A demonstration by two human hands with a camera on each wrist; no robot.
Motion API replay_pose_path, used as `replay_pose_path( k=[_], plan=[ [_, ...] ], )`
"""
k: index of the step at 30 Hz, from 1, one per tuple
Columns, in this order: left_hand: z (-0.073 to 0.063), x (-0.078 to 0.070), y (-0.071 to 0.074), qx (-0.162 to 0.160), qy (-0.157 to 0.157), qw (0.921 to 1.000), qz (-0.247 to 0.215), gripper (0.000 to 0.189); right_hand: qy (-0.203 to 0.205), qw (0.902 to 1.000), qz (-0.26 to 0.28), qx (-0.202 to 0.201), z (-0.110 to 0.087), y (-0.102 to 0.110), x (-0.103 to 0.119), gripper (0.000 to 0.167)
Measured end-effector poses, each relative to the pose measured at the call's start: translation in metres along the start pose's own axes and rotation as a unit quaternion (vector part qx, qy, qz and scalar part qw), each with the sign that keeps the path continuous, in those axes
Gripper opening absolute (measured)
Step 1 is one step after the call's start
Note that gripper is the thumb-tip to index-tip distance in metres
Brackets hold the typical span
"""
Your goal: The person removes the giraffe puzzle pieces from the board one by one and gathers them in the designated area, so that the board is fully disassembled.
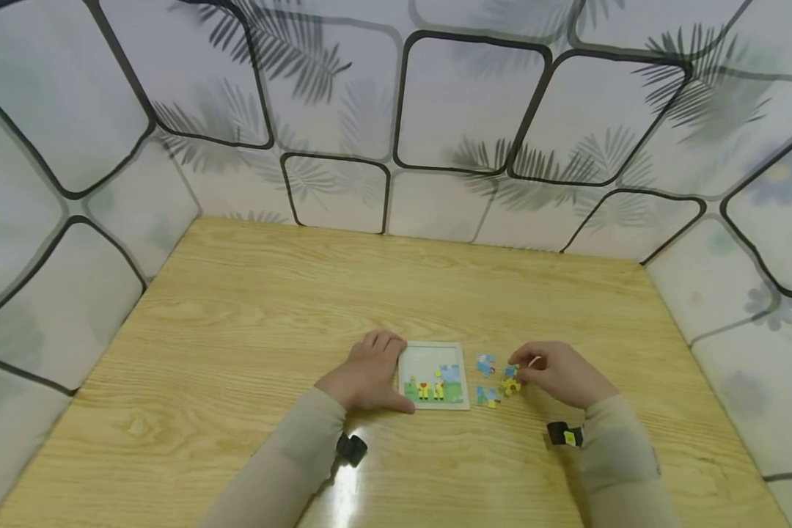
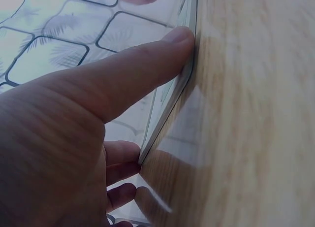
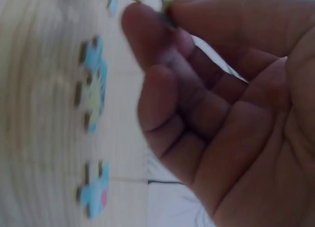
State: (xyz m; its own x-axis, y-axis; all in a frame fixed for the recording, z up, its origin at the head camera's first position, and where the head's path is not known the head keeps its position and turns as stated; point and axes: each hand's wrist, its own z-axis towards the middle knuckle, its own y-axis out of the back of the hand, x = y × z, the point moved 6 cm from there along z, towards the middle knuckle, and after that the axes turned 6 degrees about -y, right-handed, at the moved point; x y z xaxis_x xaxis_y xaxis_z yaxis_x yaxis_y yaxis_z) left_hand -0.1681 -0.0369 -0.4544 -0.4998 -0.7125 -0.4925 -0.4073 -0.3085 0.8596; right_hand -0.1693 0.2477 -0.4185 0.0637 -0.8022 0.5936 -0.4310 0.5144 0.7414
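My left hand (image 1: 369,372) holds the left side of a jigsaw puzzle board (image 1: 430,358), its thumb at the near corner and fingers at the far corner. Assembled pieces (image 1: 452,391) with green, yellow and blue printing fill the board's lower part; the upper part is bare. To the board's right, my right hand (image 1: 562,372) pinches a small puzzle piece (image 3: 169,4) between thumb and fingertips, which mostly cover it. Near those fingers lie loose pieces: a blue one (image 1: 485,364), a blue-and-yellow one (image 1: 488,397) and a yellow one (image 1: 510,386).
The pale wood-grain table (image 1: 290,293) carries the board and pieces. Patterned fabric walls (image 1: 343,194) stand along its back and sides. A black wrist camera (image 1: 352,449) sits under the left wrist, another (image 1: 563,434) by the right wrist.
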Motion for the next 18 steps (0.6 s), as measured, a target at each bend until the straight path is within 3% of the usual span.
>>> replay_pose_path(
  k=[6, 13, 18],
  plan=[
    [0.001, 0.002, -0.004, 0.002, 0.002, 1.0, 0.005, 0.107, -0.029, 0.9984, -0.029, 0.04, -0.007, -0.012, -0.011, 0.017],
    [0.002, 0.003, -0.006, 0.002, 0.003, 0.9999, 0.016, 0.108, -0.013, 0.9975, -0.067, 0.019, -0.006, -0.018, -0.008, 0.019],
    [0.003, 0.002, -0.004, 0.003, 0.003, 0.9998, 0.018, 0.108, -0.012, 0.998, -0.059, 0.017, -0.006, -0.018, -0.009, 0.02]
  ],
)
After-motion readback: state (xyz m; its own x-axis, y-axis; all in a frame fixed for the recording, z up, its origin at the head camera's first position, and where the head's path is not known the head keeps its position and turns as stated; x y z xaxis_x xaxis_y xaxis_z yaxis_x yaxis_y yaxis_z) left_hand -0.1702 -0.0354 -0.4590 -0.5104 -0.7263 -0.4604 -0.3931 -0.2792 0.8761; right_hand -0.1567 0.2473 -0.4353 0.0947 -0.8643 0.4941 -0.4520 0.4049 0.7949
